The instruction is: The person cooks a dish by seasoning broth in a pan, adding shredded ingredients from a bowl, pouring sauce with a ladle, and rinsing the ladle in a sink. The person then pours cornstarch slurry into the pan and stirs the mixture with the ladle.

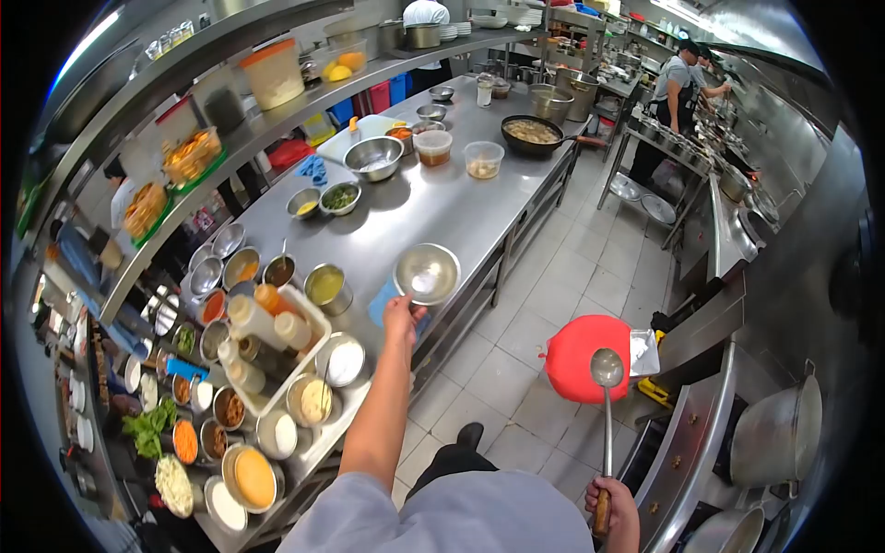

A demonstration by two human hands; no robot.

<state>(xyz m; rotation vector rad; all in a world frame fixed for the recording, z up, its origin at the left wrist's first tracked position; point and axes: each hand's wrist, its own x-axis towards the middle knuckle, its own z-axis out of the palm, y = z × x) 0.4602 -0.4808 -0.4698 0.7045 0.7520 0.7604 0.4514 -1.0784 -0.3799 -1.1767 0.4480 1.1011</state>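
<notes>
My left hand (402, 318) is closed on the near rim of a shallow steel bowl (428, 274) at the right edge of the steel table. The bowl looks bare inside, and a blue cloth (380, 302) shows beside and below my fingers. Low on the right, my right hand (612, 502) wraps round the wooden handle of a long ladle (607, 433). Its metal scoop points forward, seen against a red round lid or stool top (581, 359) near the floor. Whether the ladle holds anything is hard to make out.
Left of me stand squeeze bottles (249, 318) in a white tray and several tubs of sauces and toppings. A pan of food (532, 135) sits farther along the steel table (442, 194). Stoves and a large pot (779, 433) line the right. A co-worker (678, 92) stands beyond.
</notes>
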